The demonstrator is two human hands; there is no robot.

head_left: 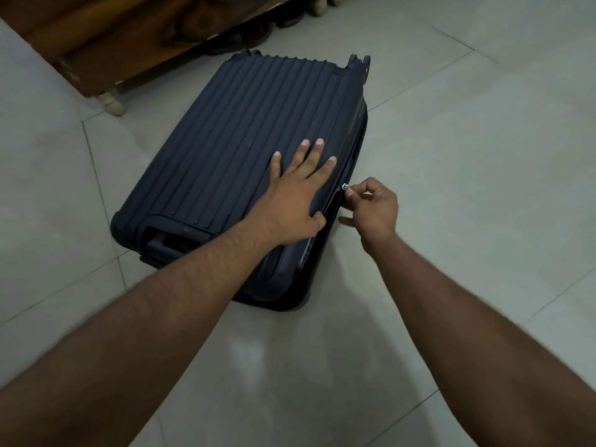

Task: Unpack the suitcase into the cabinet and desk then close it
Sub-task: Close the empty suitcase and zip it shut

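Under our left hand [292, 201] lies the dark ribbed suitcase [245, 162], flat on the tiled floor [467, 188]; we press its lid with fingers spread and straight, probably to hold the shell steady while the zip runs. Just to the right of that hand, our right hand [374, 208] pinches the small silver zipper pull [344, 186] at the case's side seam. Nearer us than the pull the seam gapes slightly. We cannot see inside, so its contents are unknown. Beyond our fingertips stands a wooden furniture piece [129, 37].
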